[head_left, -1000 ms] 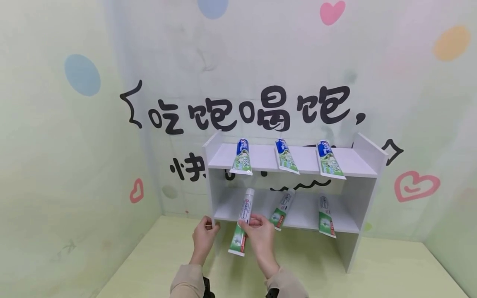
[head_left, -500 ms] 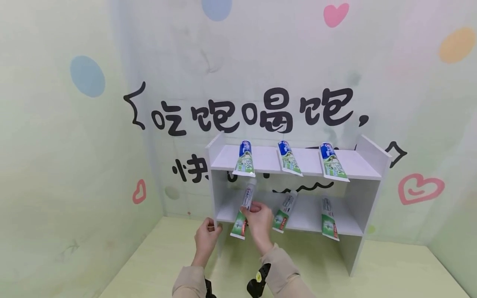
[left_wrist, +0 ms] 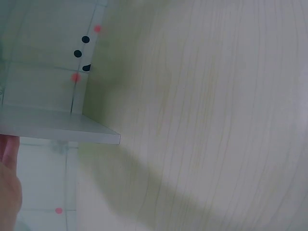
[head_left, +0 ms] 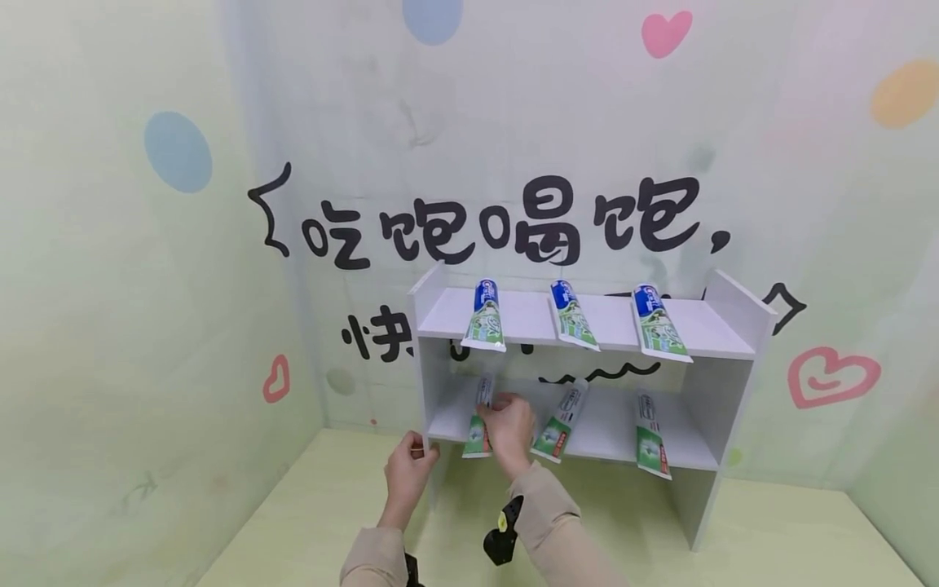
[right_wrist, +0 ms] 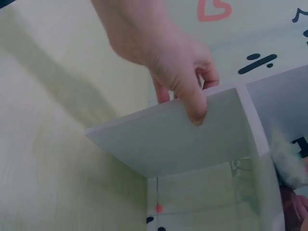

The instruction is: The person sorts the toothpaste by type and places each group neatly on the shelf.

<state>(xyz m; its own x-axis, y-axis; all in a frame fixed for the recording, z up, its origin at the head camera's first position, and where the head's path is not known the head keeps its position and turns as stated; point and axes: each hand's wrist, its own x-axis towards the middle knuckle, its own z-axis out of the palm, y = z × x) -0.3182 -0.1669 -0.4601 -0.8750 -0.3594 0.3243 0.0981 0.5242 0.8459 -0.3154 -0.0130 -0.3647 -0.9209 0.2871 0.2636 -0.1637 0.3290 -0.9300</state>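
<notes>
A white two-tier shelf unit [head_left: 722,420] stands on the table against the wall. My left hand [head_left: 407,477] grips the front edge of its left side panel; the right wrist view shows the thumb on the panel's inner face. At the left of the lower shelf, my right hand [head_left: 511,428] pinches a green-and-white toothpaste tube [head_left: 478,440], its crimped end jutting past the shelf's front edge. To its right lie two similar toothpaste tubes, one in the middle [head_left: 559,424] and one at the right [head_left: 651,436]. The held tube's cap end is shaded under the upper shelf.
On the upper shelf lie three blue-and-green toothpaste tubes, left [head_left: 485,316], middle [head_left: 575,316] and right [head_left: 659,324], their ends overhanging the front. The pale wood-grain table [head_left: 293,522] meets a printed wall [head_left: 352,106] behind the unit.
My right hand has moved the toothpaste tube up and back, from in front of the lower shelf to onto its left part. The left hand has stayed on the side panel.
</notes>
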